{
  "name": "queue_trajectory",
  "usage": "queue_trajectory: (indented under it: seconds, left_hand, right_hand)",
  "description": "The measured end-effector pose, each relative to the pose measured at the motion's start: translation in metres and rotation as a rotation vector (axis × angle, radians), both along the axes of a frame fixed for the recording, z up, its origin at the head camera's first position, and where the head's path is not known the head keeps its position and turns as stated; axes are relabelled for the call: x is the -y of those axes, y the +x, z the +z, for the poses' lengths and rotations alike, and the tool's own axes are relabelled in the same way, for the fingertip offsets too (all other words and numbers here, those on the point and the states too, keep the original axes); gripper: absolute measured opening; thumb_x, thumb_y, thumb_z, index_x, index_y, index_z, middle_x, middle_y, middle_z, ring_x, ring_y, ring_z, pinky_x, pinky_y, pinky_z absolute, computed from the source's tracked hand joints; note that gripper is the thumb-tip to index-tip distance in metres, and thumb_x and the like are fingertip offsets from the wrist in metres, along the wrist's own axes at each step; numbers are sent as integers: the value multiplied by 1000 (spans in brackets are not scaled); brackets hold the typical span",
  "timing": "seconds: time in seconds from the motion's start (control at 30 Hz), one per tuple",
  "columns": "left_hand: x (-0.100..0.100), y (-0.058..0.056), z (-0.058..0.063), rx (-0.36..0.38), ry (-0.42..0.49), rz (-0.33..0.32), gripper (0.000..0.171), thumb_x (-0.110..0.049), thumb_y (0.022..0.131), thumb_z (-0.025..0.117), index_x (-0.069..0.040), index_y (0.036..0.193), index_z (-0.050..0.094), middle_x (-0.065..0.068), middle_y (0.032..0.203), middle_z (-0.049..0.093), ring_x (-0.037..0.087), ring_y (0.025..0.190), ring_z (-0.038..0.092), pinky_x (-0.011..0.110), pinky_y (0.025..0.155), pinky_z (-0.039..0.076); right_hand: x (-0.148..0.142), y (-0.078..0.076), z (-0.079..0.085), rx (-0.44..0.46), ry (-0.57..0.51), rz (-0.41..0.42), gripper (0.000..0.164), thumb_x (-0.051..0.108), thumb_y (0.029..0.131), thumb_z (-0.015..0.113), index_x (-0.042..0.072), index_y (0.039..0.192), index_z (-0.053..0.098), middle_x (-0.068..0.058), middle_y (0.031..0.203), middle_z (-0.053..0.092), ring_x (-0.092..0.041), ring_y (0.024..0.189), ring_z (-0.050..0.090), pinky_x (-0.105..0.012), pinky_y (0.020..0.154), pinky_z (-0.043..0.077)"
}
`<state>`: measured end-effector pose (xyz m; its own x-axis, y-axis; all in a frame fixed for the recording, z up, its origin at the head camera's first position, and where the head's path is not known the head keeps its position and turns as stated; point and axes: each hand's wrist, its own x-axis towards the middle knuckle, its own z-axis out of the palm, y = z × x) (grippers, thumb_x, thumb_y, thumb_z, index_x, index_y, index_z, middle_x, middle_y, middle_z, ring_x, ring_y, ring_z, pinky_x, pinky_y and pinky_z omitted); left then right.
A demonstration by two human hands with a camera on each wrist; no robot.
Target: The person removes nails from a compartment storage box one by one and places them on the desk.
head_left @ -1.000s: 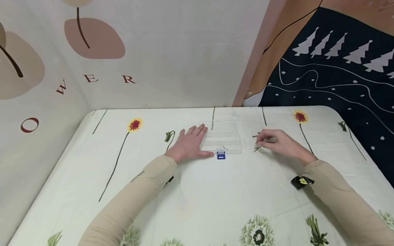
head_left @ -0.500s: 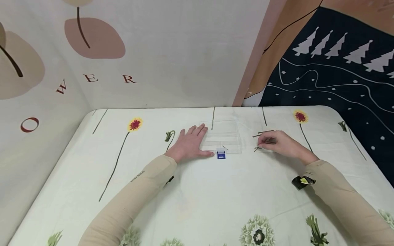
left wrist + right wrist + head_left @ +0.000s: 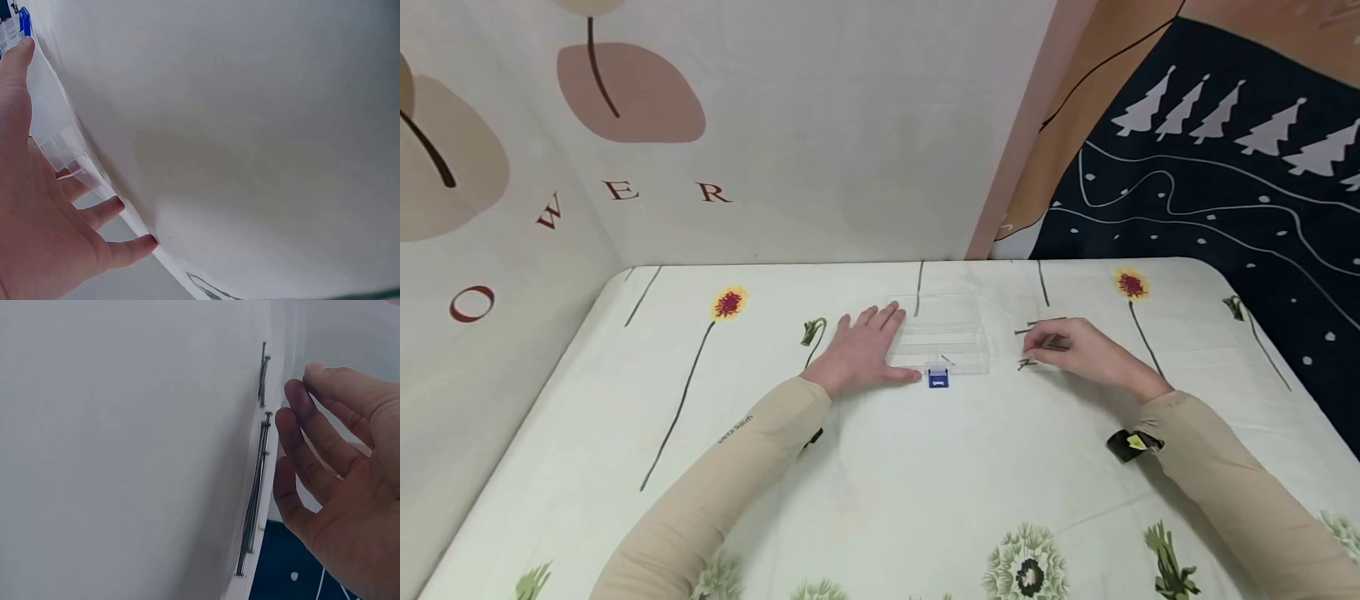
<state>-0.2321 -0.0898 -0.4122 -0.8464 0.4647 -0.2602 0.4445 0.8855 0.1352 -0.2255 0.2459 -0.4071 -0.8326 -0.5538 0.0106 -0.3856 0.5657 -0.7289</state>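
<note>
A clear plastic compartment box (image 3: 947, 333) with a blue latch (image 3: 938, 377) lies unfolded on the table. One small nail (image 3: 947, 360) shows in its near section. My left hand (image 3: 863, 354) rests on the box's left side, fingers spread. To the right of the box, my right hand (image 3: 1075, 348) hovers over loose nails (image 3: 1041, 321), fingers loosely curved and thumb near the index fingertip. In the right wrist view, long nails (image 3: 253, 500) lie bunched along the table, with shorter nails (image 3: 263, 375) beyond them. Nothing shows between the right fingertips (image 3: 297, 394).
A white cloth (image 3: 880, 483) printed with flowers covers the table. Behind it rises a pale wall hanging (image 3: 850, 167). Dark fabric with white trees (image 3: 1210, 183) hangs beyond the right edge.
My right hand has shifted slightly toward me, uncovering more of the far nails. My left hand has stayed still on the box.
</note>
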Motion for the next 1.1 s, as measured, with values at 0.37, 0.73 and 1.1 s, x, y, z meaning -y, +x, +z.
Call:
queue_trajectory:
  seconds: [0.37,0.73,1.1]
  left_hand:
    - [0,-1,-1,-1,-7,3,105,-77,82,49,-13,156,13,6,161,9,32,144,14,60,109,17]
    - [0,-1,-1,-3,2,6,104,-75,82,51,-12,156,14,7,161,11,33,144,16,61,109,17]
    - [-1,-1,0,5,-7,10,104,-76,82,50,-13,156,13,6,161,10,32,144,14,60,110,16]
  right_hand:
    - [22,1,0,11,-38,68,4,5,91,67,7,93,69,-6,92,67,-15,82,59,-29,75,49]
    - [45,0,0,-109,-61,63,6,3,90,67,8,94,69,-2,104,64,-19,101,55,-41,85,46]
    - [67,-2,-1,-176,14,97,11,5,88,68,14,91,74,-11,128,53,-33,122,37,-51,101,28]
